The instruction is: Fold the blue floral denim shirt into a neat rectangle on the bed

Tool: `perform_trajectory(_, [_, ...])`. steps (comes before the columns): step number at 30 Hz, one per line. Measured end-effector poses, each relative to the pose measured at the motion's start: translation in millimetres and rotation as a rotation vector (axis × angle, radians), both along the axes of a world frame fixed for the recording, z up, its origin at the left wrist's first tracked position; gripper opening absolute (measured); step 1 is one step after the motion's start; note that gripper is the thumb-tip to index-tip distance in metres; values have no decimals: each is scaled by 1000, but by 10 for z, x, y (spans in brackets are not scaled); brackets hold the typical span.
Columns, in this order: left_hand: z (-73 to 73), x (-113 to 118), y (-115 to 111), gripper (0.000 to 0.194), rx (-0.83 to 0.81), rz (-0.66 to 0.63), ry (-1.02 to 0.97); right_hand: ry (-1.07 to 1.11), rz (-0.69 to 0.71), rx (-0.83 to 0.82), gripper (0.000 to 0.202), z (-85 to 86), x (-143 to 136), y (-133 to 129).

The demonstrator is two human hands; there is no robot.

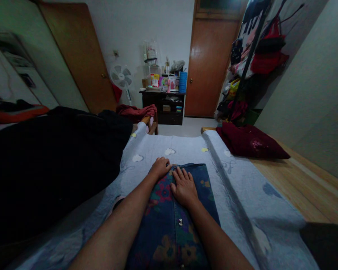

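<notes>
A dark blue denim shirt (169, 217) with a flower print lies folded in a long rectangle on the bed, a strip with metal buttons running down its middle. At its far left corner, my left hand (159, 168) has its fingers curled over the edge, the fingertips partly hidden. My right hand (185, 187) rests flat on the cloth near the far end, fingers spread. Both forearms reach over the shirt and cover parts of its sides.
A large black garment (59, 161) spreads over the left of the bed. The pale patterned bedsheet (236, 187) surrounds the shirt. A dark red cushion (252, 140) sits at the right, by the wooden ledge (304, 183). Beyond stand a fan (121, 77), a dark cabinet (160, 108) and a door (208, 67).
</notes>
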State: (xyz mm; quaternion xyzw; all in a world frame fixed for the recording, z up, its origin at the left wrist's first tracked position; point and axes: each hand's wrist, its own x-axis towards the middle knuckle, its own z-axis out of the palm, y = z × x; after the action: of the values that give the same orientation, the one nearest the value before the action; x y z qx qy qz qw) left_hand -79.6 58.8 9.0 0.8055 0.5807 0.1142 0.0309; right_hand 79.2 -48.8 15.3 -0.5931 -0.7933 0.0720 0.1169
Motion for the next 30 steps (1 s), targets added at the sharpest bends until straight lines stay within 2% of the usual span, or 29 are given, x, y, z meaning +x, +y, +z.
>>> perform_trajectory(3, [43, 35, -66, 28, 28, 25, 24, 5, -11, -8, 64, -1, -8, 7])
perform_trajectory(9, [305, 96, -325, 17, 224, 110, 44, 10, -11, -27, 65, 6, -14, 27])
perform_trajectory(12, [351, 101, -494, 13, 179, 71, 37, 3, -6, -27, 64, 11, -12, 30])
perform_trajectory(14, [303, 99, -594, 16, 110, 2, 40, 1, -4, -13, 63, 14, -10, 26])
perform_trajectory(17, [141, 98, -709, 28, 81, -62, 51, -6, 0, 1, 61, 20, -9, 14])
perform_trajectory(20, [-23, 101, -780, 39, 98, -58, 66, -14, 5, -4, 59, 18, -11, 2])
perform_trajectory(23, [-76, 93, -795, 43, 96, -45, 75, -7, 10, -8, 56, 9, -13, 10])
perform_trajectory(26, [26, 87, -767, 43, 1, -51, 72, 32, 26, -22, 55, 20, 12, 69])
perform_trajectory(30, [277, 202, -770, 43, -163, -22, 33, 210, 116, -25, 49, 92, 142, 206])
